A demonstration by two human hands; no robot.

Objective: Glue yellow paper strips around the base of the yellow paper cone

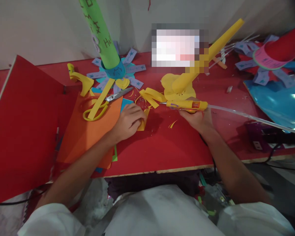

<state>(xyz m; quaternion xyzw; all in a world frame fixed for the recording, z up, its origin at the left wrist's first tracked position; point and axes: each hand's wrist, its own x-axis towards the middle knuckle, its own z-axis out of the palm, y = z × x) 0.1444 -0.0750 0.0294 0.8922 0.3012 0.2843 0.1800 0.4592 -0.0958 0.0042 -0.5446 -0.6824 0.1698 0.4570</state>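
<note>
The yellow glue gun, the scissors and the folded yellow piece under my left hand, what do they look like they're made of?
Glue gun: glossy yellow plastic, by its sheen; the translucent stick behind it looks like hot-melt glue. Scissors: shiny grey blades, probably steel, with yellow plastic-looking handles. Yellow piece under the left hand: matte, creased, likely craft paper or thin card.

Single head-worn view, looking forward and down from above the person's chest, close over the red desk (162, 154), facing the pale back wall (39, 29), both forearms entering from below
</note>
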